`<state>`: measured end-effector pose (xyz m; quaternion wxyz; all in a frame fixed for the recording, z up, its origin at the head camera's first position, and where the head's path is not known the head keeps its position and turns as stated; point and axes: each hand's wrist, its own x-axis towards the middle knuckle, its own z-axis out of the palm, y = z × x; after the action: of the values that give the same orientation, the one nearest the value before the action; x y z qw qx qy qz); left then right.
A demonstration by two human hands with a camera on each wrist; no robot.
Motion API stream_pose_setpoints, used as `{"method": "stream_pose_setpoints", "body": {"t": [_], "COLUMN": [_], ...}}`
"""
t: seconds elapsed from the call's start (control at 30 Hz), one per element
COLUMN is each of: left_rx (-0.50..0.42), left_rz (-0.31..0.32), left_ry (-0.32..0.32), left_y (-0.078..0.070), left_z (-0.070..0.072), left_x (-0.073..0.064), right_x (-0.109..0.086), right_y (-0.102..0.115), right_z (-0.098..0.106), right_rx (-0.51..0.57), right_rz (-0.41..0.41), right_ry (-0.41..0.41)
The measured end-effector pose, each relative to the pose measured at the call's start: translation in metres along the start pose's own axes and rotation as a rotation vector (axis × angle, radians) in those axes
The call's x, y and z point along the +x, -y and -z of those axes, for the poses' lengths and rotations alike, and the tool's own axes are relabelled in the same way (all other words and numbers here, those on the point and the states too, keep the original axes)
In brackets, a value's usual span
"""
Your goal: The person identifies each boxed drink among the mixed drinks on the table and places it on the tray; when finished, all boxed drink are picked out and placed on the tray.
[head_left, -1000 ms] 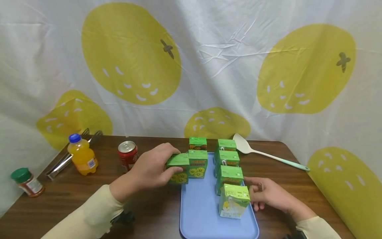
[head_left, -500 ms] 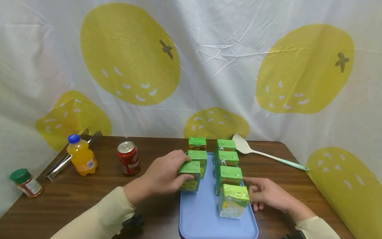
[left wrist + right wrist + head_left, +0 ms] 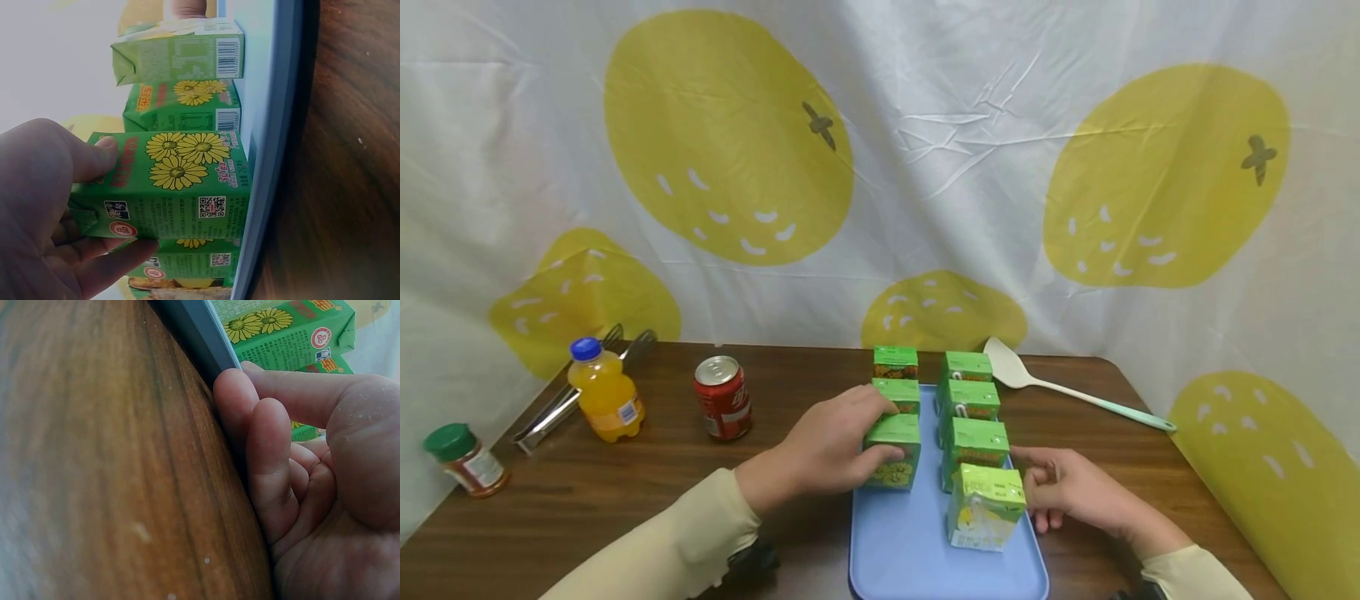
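My left hand (image 3: 823, 446) grips a green drink carton (image 3: 897, 473) with yellow flowers, thumb on the near face and fingers behind. In the left wrist view, this upright carton (image 3: 181, 165) is at the rim of the blue tray (image 3: 917, 546). Behind it stand two more green cartons in the left row. The right row holds three green cartons (image 3: 977, 435) and a paler yellow-green carton (image 3: 987, 508) at the front. My right hand (image 3: 1078, 487) pinches the tray's right edge between thumb and bent fingers; the right wrist view shows the fingertips (image 3: 234, 387) at the rim.
On the left stand a red soda can (image 3: 724, 400), an orange drink bottle (image 3: 606, 396) and a green-capped spice jar (image 3: 467, 462). Metal tongs (image 3: 553, 417) lie behind the bottle. A white spatula (image 3: 1060, 385) lies at the back right, before a printed curtain (image 3: 917, 208).
My left hand has carried the green carton rightward and toward me, from the tray's left edge into place in front of the left row. The right hand stays at the tray's edge.
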<state>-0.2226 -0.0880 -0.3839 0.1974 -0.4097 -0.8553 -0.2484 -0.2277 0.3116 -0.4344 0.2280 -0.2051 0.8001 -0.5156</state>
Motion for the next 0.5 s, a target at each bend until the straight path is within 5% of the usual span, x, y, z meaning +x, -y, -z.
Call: {"method": "stream_pose_setpoints", "body": {"t": [0.5], "left_rx": [0.005], "left_rz": [-0.013], "left_ry": [0.017], "left_y": [0.0012], "left_z": [-0.0089], "left_x": [0.0001], "right_x": [0.0013], "right_y": [-0.0019], "right_z": [-0.0007], "right_rx": [-0.042], "right_rz": [-0.020], "right_ry": [-0.005]}}
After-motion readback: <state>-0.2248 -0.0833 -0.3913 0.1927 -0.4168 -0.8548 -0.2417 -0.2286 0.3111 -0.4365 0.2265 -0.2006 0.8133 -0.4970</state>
